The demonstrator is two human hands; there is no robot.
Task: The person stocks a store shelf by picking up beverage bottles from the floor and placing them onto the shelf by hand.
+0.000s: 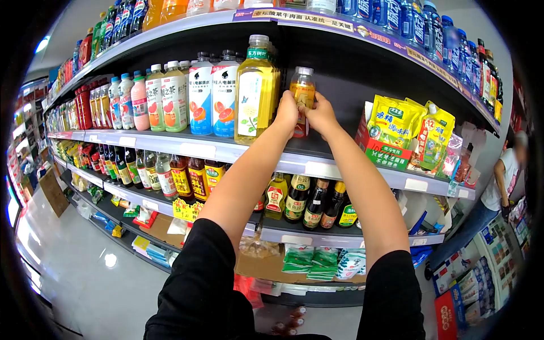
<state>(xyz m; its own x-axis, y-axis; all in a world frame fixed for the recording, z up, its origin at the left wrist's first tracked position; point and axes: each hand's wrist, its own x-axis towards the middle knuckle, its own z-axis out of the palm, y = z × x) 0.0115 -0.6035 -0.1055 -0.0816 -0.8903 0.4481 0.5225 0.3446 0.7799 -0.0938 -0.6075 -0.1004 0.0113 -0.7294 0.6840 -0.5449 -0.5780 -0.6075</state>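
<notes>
Both my hands reach up to a shelf and meet around a small drink bottle (303, 88) with a clear cap and an orange-yellow label. My left hand (288, 113) is closed on the bottle's left side. On its right side, my right hand (321, 115) grips it with bent fingers. The bottle is upright, and its lower part shows reddish between my hands. Just left of it stands a large bottle of yellow tea (254, 93) with a green neck band. My hands hide part of the small bottle.
Bottles of electrolyte drink (201, 99) line the shelf further left. Yellow seasoning pouches (394, 122) stand in a box to the right. Overhead is a shelf edge with a purple strip (317, 20). Sauce bottles (297, 198) fill the shelf below. A person (504, 175) stands at far right.
</notes>
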